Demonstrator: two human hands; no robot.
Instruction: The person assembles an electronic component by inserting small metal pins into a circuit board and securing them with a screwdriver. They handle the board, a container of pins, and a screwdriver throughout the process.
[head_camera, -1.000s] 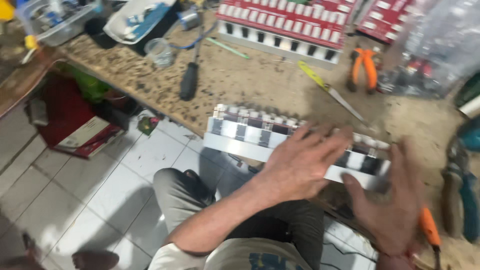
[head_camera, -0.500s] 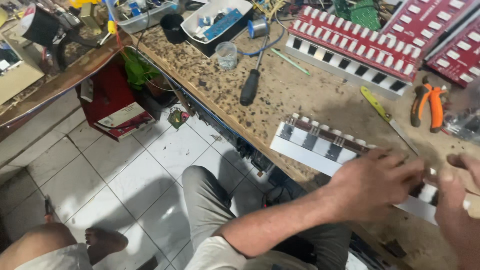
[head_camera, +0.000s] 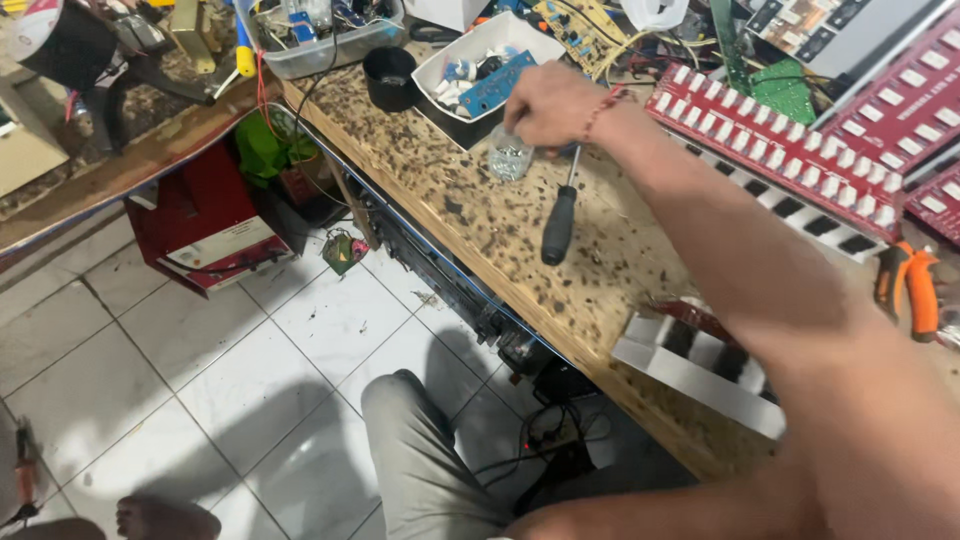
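One hand (head_camera: 548, 103) is showing, and which of the two it is cannot be told with certainty; it appears to be the right. It is reaching far across the table (head_camera: 480, 215), its fingers curling down over a small clear cup (head_camera: 511, 160) of metal bits; whether they are gripping it is unclear. A black-handled screwdriver (head_camera: 560, 222) is lying just right of the cup. A white tray (head_camera: 487, 62) is sitting beyond the hand, with a black cup (head_camera: 388, 78) to its left. Red circuit boards (head_camera: 790, 155) are lying to the right, and orange pliers (head_camera: 908, 285) sit near them.
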